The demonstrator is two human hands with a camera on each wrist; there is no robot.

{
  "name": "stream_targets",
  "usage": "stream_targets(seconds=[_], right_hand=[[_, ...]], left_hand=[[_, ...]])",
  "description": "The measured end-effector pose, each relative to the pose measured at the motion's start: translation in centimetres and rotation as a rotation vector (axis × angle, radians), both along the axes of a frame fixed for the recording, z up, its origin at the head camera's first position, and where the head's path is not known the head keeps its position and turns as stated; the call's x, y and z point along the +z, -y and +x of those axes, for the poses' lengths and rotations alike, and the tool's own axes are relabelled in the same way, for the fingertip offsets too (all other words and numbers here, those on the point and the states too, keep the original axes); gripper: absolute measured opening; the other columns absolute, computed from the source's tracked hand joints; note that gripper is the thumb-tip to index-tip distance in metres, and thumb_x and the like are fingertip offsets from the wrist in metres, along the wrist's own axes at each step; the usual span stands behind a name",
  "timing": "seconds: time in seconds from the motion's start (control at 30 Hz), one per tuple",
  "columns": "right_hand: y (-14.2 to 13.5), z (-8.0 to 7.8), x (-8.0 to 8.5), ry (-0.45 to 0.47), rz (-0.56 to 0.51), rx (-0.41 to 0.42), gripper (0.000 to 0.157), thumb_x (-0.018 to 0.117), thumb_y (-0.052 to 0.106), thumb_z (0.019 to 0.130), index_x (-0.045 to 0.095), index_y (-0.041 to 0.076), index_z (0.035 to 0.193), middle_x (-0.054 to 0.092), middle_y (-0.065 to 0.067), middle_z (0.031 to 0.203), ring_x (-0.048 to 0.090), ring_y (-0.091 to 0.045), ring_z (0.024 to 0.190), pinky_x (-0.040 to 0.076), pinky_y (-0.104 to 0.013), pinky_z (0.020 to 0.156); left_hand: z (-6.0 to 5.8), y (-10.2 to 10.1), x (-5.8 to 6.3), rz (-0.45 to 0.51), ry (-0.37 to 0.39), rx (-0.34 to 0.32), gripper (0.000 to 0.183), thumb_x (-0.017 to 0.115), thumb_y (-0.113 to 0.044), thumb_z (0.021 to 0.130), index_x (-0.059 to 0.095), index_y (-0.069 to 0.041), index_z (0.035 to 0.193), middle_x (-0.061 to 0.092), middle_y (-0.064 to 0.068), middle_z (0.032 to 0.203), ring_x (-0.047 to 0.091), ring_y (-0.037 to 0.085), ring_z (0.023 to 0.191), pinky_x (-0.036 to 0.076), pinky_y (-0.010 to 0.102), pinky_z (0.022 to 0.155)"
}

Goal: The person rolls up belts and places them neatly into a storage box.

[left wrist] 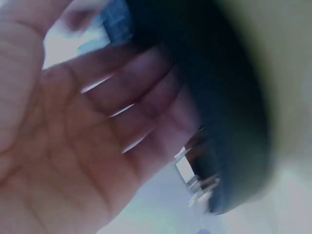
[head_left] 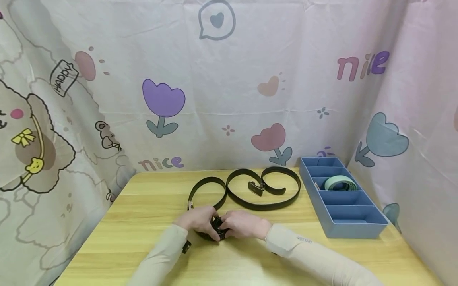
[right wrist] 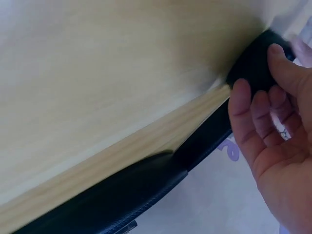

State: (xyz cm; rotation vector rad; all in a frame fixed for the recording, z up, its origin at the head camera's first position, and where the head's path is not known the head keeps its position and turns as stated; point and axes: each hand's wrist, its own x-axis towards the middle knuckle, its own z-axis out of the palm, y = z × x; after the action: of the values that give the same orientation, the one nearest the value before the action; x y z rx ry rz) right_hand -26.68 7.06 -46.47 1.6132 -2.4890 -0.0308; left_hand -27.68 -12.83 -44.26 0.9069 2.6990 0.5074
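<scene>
Both hands are at a dark belt (head_left: 219,226), wound into a coil at the front middle of the wooden table. My left hand (head_left: 198,220) holds the coil from the left, thumb near the front. From the right, my right hand (head_left: 247,224) pinches its edge between thumb and fingers. The left wrist view shows the belt's blurred dark band (left wrist: 229,107) in front of the fingertips, a shiny metal piece (left wrist: 187,168) beside it. In the right wrist view, thumb and fingertips press on the coil (right wrist: 256,68); a flatter dark strap (right wrist: 122,190) runs along the table.
Behind the hands lies a looped dark belt (head_left: 207,179), touching another curled dark belt (head_left: 262,207) with a dark buckle (head_left: 255,188). At the right stands a blue divided box (head_left: 323,216), with a rolled mint-green belt (head_left: 336,180) in a middle compartment. A printed curtain (head_left: 222,79) hangs behind.
</scene>
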Motion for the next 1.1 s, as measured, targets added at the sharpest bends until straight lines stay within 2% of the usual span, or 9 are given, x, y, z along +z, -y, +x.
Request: stream_targets(seconds=[0.07, 0.17, 0.27, 0.4, 0.53, 0.7, 0.8, 0.9, 1.1], right_hand=[[0.0, 0.0, 0.1, 0.015, 0.006, -0.013, 0.021, 0.076, 0.030, 0.084, 0.076, 0.023, 0.104, 0.065, 0.010, 0.094, 0.060, -0.002, 0.089, 0.048, -0.015, 0.080], [-0.1, 0.0, 0.2, 0.016, 0.021, -0.018, 0.025, 0.075, 0.031, 0.085, 0.076, 0.021, 0.108, 0.064, 0.010, 0.092, 0.061, -0.002, 0.089, 0.048, -0.014, 0.081], [-0.1, 0.0, 0.2, 0.009, 0.031, -0.027, 0.027, 0.075, 0.032, 0.085, 0.075, 0.021, 0.109, 0.063, 0.011, 0.092, 0.060, -0.002, 0.087, 0.048, -0.014, 0.079], [-0.1, 0.1, 0.2, 0.010, 0.034, -0.033, 0.028, 0.074, 0.033, 0.085, 0.074, 0.021, 0.111, 0.064, 0.011, 0.094, 0.060, -0.001, 0.086, 0.048, -0.014, 0.079], [-0.1, 0.1, 0.1, 0.006, 0.036, -0.033, 0.029, 0.073, 0.033, 0.086, 0.074, 0.021, 0.112, 0.065, 0.010, 0.095, 0.060, -0.002, 0.087, 0.049, -0.014, 0.080], [-0.3, 0.1, 0.2, 0.009, 0.037, -0.048, 0.027, 0.073, 0.032, 0.087, 0.074, 0.022, 0.112, 0.066, 0.009, 0.098, 0.061, -0.003, 0.088, 0.050, -0.017, 0.081], [-0.3, 0.0, 0.2, 0.013, 0.040, -0.054, 0.027, 0.073, 0.032, 0.087, 0.074, 0.022, 0.112, 0.066, 0.009, 0.097, 0.061, -0.003, 0.088, 0.050, -0.017, 0.081], [-0.3, 0.0, 0.0, 0.019, 0.038, -0.053, 0.026, 0.073, 0.031, 0.087, 0.075, 0.022, 0.111, 0.066, 0.010, 0.096, 0.061, -0.002, 0.087, 0.050, -0.016, 0.080], [-0.2, 0.0, -0.2, 0.021, 0.025, -0.041, 0.024, 0.073, 0.030, 0.087, 0.075, 0.022, 0.110, 0.064, 0.011, 0.092, 0.059, -0.001, 0.083, 0.048, -0.014, 0.076]], left_hand=[[-0.3, 0.6, 1.1, 0.024, 0.030, 0.029, 0.025, 0.083, -0.022, 0.071, 0.073, -0.009, 0.090, 0.068, -0.003, 0.078, 0.059, 0.011, 0.070, 0.051, 0.030, 0.065], [-0.9, 1.7, 2.1, -0.002, -0.089, 0.103, 0.026, 0.079, -0.004, 0.071, 0.074, -0.004, 0.097, 0.072, 0.007, 0.091, 0.064, 0.024, 0.087, 0.053, 0.041, 0.080], [-1.3, 2.7, 2.2, -0.093, -0.210, 0.187, 0.033, 0.083, -0.001, 0.066, 0.075, -0.004, 0.098, 0.072, 0.010, 0.098, 0.061, 0.030, 0.096, 0.050, 0.047, 0.089], [-1.9, 3.5, 1.4, -0.181, -0.249, 0.203, 0.018, 0.088, -0.011, 0.064, 0.076, -0.013, 0.075, 0.069, 0.002, 0.079, 0.056, 0.022, 0.081, 0.050, 0.041, 0.078], [-2.5, 4.2, 0.6, -0.150, -0.256, 0.228, 0.018, 0.088, -0.013, 0.065, 0.071, -0.017, 0.063, 0.066, -0.006, 0.068, 0.052, 0.013, 0.065, 0.050, 0.034, 0.067], [-3.5, 4.9, 0.0, -0.162, -0.300, 0.309, 0.028, 0.076, -0.018, 0.080, 0.059, -0.017, 0.059, 0.055, -0.008, 0.056, 0.049, 0.012, 0.056, 0.045, 0.034, 0.058], [-4.4, 5.0, -0.2, -0.167, -0.267, 0.373, 0.037, 0.063, -0.021, 0.088, 0.050, -0.016, 0.054, 0.048, -0.003, 0.052, 0.044, 0.014, 0.052, 0.039, 0.033, 0.053], [-5.3, 4.5, -0.3, -0.127, -0.172, 0.454, 0.034, 0.052, -0.022, 0.093, 0.056, -0.011, 0.061, 0.060, 0.007, 0.067, 0.050, 0.020, 0.060, 0.044, 0.038, 0.059], [-5.8, 3.0, 0.1, -0.167, -0.052, 0.548, 0.047, 0.034, -0.032, 0.099, 0.070, -0.002, 0.105, 0.066, 0.022, 0.118, 0.064, 0.038, 0.100, 0.050, 0.054, 0.086]])
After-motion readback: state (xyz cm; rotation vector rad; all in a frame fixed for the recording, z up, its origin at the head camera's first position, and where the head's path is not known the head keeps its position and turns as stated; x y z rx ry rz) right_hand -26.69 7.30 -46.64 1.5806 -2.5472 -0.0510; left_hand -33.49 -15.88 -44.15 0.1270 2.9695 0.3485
